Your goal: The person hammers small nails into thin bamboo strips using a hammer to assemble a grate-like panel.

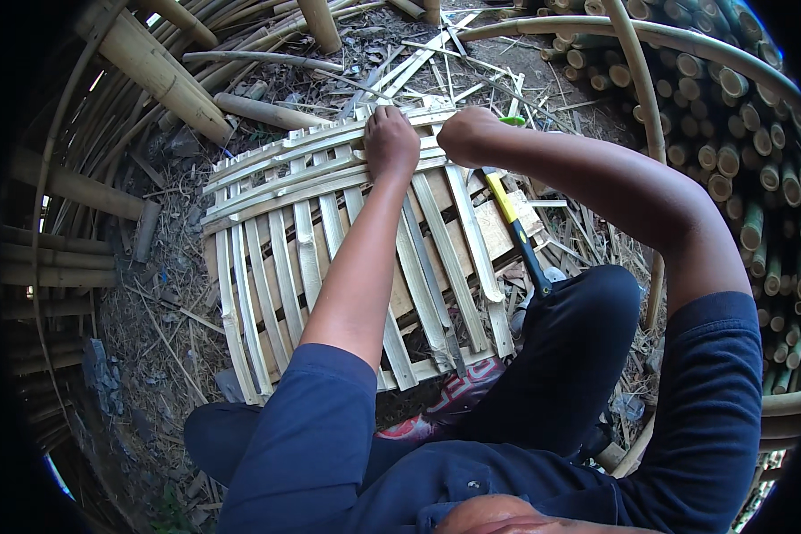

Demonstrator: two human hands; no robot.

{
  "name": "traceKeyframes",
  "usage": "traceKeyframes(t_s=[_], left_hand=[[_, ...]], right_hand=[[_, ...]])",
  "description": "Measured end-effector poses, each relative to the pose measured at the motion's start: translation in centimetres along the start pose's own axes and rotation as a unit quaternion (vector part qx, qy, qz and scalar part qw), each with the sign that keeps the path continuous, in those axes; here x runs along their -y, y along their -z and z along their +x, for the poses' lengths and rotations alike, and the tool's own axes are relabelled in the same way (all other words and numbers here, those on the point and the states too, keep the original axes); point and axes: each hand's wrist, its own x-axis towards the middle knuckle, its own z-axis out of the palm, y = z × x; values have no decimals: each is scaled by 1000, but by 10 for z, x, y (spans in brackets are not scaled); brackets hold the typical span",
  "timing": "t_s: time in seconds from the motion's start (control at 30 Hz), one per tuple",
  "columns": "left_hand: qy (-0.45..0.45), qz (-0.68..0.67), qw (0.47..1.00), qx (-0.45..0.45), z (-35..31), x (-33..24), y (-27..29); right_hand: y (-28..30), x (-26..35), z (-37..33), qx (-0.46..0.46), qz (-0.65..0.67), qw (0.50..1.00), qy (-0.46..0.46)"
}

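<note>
A slatted panel of split bamboo strips [304,240] lies in front of me, long strips crossing several others near its far edge. My left hand [392,142] rests on these cross strips, its fingers curled over a bamboo strip at the far side. Just right of it, my right hand [470,135] is closed in a fist above the panel's far right corner; what it grips is hidden. A bright green piece [512,120] shows beyond my right wrist; whether it belongs to something in that hand I cannot tell. A hammer with a yellow and black handle [512,218] lies beside the panel's right edge, near my knee.
Thick bamboo poles [165,80] lean and lie at the far left. Many cut green bamboo poles [721,156] are stacked at the right, cut ends toward me. Loose bamboo offcuts [418,62] litter the ground beyond the panel. My bent right knee [596,311] is close to the hammer.
</note>
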Motion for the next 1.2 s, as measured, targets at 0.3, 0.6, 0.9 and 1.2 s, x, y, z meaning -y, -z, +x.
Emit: traceKeyframes(t_s=[0.3,0.6,0.9,1.2], left_hand=[[4,-2,1000,1,0,-3,-1],[3,-5,1000,-2,0,-3,0],[6,0,1000,3,0,-4,0],[6,5,1000,3,0,-1,-1]], right_hand=[[-28,-21,30,139,52,988,-30],[-19,-23,15,-32,-51,997,55],[-16,-36,14,-100,-228,953,173],[-8,-21,13,28,15,999,38]])
